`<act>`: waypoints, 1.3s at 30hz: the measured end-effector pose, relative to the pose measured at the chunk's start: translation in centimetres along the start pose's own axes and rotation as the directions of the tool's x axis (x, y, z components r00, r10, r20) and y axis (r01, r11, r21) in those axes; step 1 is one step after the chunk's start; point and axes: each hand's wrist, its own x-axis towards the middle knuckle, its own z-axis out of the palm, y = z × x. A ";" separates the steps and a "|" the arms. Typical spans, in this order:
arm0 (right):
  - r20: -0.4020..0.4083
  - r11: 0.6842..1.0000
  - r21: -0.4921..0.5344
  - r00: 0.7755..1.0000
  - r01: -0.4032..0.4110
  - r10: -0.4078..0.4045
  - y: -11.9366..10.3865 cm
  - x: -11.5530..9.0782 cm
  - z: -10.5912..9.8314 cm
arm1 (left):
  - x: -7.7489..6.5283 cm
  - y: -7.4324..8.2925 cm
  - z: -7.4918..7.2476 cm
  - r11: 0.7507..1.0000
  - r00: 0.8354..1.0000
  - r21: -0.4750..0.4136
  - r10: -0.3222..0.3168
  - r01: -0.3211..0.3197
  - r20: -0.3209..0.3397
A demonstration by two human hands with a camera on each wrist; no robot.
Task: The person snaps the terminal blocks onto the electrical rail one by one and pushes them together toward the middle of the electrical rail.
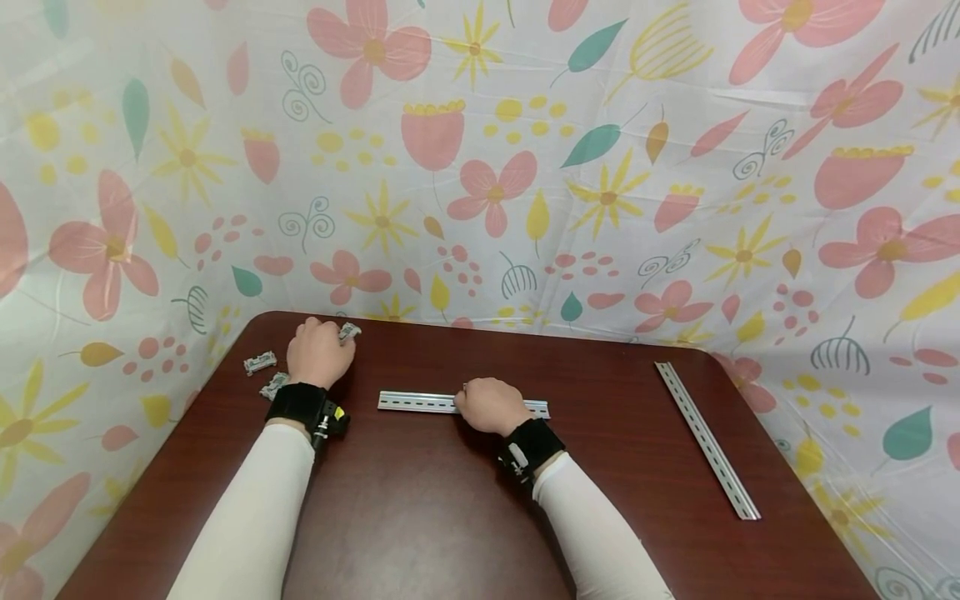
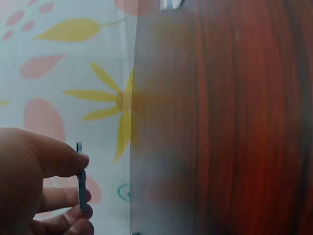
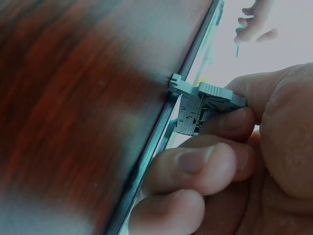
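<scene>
I saw | L grip (image 1: 321,354) pinched thin gray pc. (image 2: 81,190) | R grip (image 1: 493,406) pinched gray blk. (image 3: 193,108) nr metal rail (image 1: 416,402) on bench (image 1: 420,517)

bright head view, soft glare on tabletop (image 1: 405,521), left-wrist view hazy

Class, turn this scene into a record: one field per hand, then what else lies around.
Left hand: pinches a thin grey plastic piece
Right hand: pinches a ridged grey plastic block at a slotted silver metal rail; whether clipped on, unclear
Right side: second slotted silver metal rail, lying apart
Left side: two small loose grey plastic pieces
Surface: dark reddish wooden table
Backdrop: white flowered cloth
</scene>
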 end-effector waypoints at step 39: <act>-0.145 0.994 0.100 0.989 0.040 -0.025 0.0 -0.9 -1.2 | -1.3 6.9 2.0 0.935 0.932 -0.084 0.352 -0.346 0.088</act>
